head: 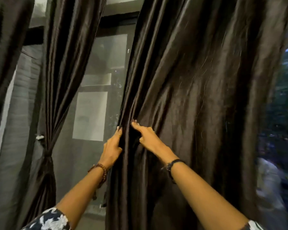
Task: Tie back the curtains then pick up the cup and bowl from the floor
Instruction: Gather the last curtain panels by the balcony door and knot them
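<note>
Curtain step half done: left curtain [47, 153] already tied. Left hand [112, 149] grips right curtain [181, 97] edge, right hand [148, 138] pinching folds. Next likely: bunch it, tie. Cup, bowl not visible

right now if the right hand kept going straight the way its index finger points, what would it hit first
The dark curtain. The right hand points up and left into the folds, its fingertip apparently already touching the fabric beside the left hand; depth is hard to judge.
</note>
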